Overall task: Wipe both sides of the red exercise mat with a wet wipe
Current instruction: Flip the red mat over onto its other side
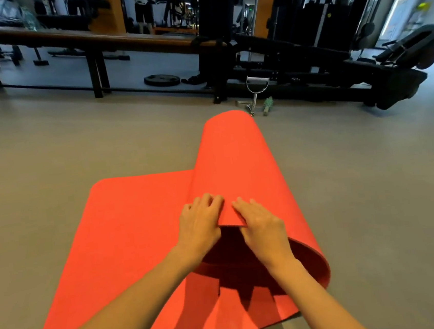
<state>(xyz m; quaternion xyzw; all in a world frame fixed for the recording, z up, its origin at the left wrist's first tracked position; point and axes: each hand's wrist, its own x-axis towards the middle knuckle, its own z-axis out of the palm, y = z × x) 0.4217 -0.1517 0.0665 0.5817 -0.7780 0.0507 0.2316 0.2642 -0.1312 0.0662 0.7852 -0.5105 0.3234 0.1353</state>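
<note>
The grey floor (75, 152) is smooth and plain. A long brown rail (95, 39) on dark posts crosses the far left, with an orange column (106, 10) and a standing person (143, 8) beyond it. A black weight plate (162, 80) lies flat on the floor. Black bench machines (308, 71) fill the right side, and a metal cable handle (257, 85) sits in front of them. At the far right is what appears to be a bright doorway (398, 16), blurred.

Plain red mat (147, 225) on grey floor (49, 155); black weight plate (162, 79); brown rail (84, 37).
</note>
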